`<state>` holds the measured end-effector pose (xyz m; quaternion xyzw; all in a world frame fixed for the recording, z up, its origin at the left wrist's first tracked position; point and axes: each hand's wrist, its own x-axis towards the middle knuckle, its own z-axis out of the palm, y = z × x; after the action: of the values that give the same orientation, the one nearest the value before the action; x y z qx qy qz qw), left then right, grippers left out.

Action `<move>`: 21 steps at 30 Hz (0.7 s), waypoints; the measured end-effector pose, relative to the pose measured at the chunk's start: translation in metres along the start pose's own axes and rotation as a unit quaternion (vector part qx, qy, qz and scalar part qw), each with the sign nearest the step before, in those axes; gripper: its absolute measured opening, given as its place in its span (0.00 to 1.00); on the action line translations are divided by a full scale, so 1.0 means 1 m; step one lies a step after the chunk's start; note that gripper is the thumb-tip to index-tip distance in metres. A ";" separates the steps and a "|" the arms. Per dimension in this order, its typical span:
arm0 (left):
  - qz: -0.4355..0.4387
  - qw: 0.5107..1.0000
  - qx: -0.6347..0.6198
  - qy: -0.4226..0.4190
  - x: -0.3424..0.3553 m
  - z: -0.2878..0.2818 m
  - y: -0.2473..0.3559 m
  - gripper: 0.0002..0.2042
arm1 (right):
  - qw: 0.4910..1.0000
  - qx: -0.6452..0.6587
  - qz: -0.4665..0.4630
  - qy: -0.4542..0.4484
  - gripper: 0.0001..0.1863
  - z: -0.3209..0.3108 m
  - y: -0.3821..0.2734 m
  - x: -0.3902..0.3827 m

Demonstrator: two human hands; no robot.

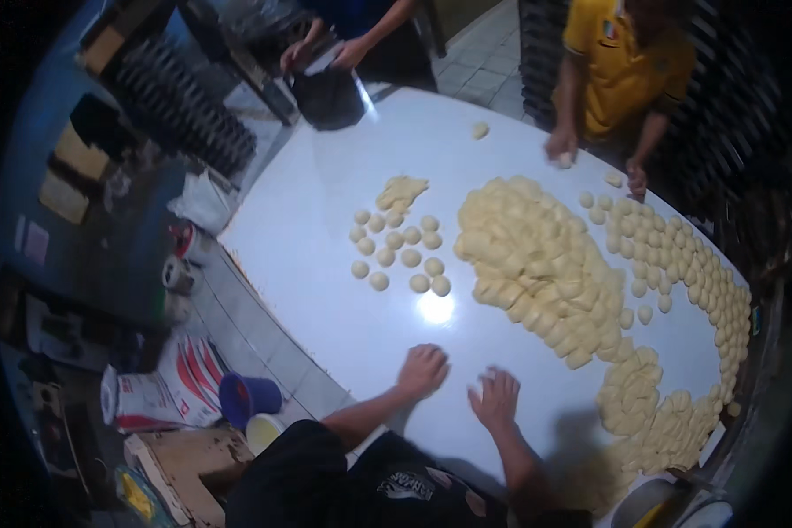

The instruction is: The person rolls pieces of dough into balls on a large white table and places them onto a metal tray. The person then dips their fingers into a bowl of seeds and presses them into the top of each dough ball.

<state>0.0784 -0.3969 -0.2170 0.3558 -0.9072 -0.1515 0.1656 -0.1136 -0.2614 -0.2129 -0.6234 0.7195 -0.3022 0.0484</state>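
Note:
My left hand point(422, 371) rests palm down on the white table point(290, 238) with its fingers curled, hiding whatever is under them. To its right, my right hand point(493, 398) has its fingers apart and bent, with nothing visible in them. Beyond my hands lie loose round dough balls point(411, 257) and a flattened dough scrap point(400, 192). Right of these is a large heap of cut dough pieces point(537, 255), which trails down to more dough point(634, 392) right of my right hand. Rows of dough balls point(713, 299) line the right edge.
A co-worker in yellow point(616, 84) handles dough at the far right; another in dark clothing point(374, 44) holds a black object point(326, 97). Stacked trays point(176, 101) stand at left. A sack point(163, 392), purple bucket point(251, 396) and cardboard box point(180, 466) are beside the table.

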 end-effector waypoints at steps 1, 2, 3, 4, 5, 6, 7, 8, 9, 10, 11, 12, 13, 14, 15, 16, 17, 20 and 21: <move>-0.060 0.998 -0.015 -0.011 -0.010 0.008 0.016 0.11 | 0.995 -0.023 0.063 0.069 0.24 0.023 -0.021 0.009; 0.000 0.992 -0.063 -0.107 -0.024 0.003 0.015 0.11 | 0.985 -0.006 0.171 0.012 0.21 0.042 -0.041 -0.007; 0.063 0.972 -0.107 -0.202 -0.049 -0.006 0.008 0.11 | 0.994 0.014 0.104 -0.012 0.17 0.054 -0.047 -0.037; 0.141 0.965 -0.174 -0.134 -0.077 -0.014 -0.013 0.12 | 0.997 0.018 0.050 -0.056 0.14 0.044 -0.056 -0.066; 0.143 0.965 -0.180 -0.124 -0.085 -0.018 -0.052 0.12 | 0.995 0.023 -0.001 -0.096 0.12 0.032 -0.061 -0.088; 0.133 0.955 -0.178 -0.194 -0.082 -0.021 -0.092 0.11 | 0.993 0.067 -0.039 -0.092 0.13 0.033 -0.031 -0.105; 0.125 0.940 -0.175 -0.265 -0.074 -0.017 -0.120 0.10 | 0.987 0.110 -0.075 -0.087 0.15 0.036 0.000 -0.117; 0.153 0.958 -0.113 -0.212 -0.052 -0.021 -0.128 0.10 | 0.976 0.043 0.082 -0.196 0.15 0.026 -0.008 -0.079; 0.183 0.967 -0.052 -0.168 -0.022 -0.029 -0.123 0.10 | 0.922 -0.058 0.215 -0.318 0.17 0.006 -0.026 -0.030; 0.125 0.985 -0.085 -0.080 -0.003 -0.025 -0.100 0.09 | 0.992 -0.112 0.035 -0.039 0.20 0.040 -0.014 -0.028; 0.069 0.990 -0.124 0.006 0.004 -0.012 -0.071 0.09 | 0.986 -0.120 0.117 0.022 0.22 0.054 -0.032 0.004; 0.077 0.984 -0.152 -0.052 -0.008 -0.010 -0.048 0.09 | 0.977 -0.103 0.166 0.083 0.19 0.077 -0.047 0.010; 0.084 0.975 -0.171 -0.110 -0.024 -0.012 -0.032 0.09 | 0.963 -0.083 0.212 0.146 0.16 0.093 -0.058 0.000; 0.137 0.965 -0.220 -0.028 -0.054 -0.014 -0.036 0.08 | 0.957 -0.092 0.238 0.139 0.16 0.089 -0.068 -0.027; 0.181 0.947 -0.259 -0.067 -0.070 -0.014 -0.062 0.08 | 0.984 -0.046 0.165 0.057 0.15 0.079 -0.075 -0.051; 0.221 0.925 -0.294 -0.095 -0.079 -0.013 -0.093 0.08 | 0.996 0.005 0.082 -0.025 0.14 0.068 -0.073 -0.065; 0.247 0.929 -0.246 -0.122 -0.069 -0.011 -0.123 0.07 | 0.997 -0.080 0.010 -0.019 0.13 0.058 -0.051 -0.062; 0.193 0.975 -0.082 -0.078 0.019 -0.023 -0.094 0.08 | 0.988 -0.112 0.096 -0.056 0.11 0.056 -0.019 0.008; 0.037 0.982 -0.084 -0.163 0.009 -0.004 -0.059 0.08 | 0.988 -0.104 0.092 -0.064 0.11 0.065 -0.035 0.000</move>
<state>0.1090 -0.4447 -0.2349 0.2774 -0.9188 -0.2764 0.0505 -0.0545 -0.2870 -0.2484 -0.5739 0.7970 -0.1794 0.0564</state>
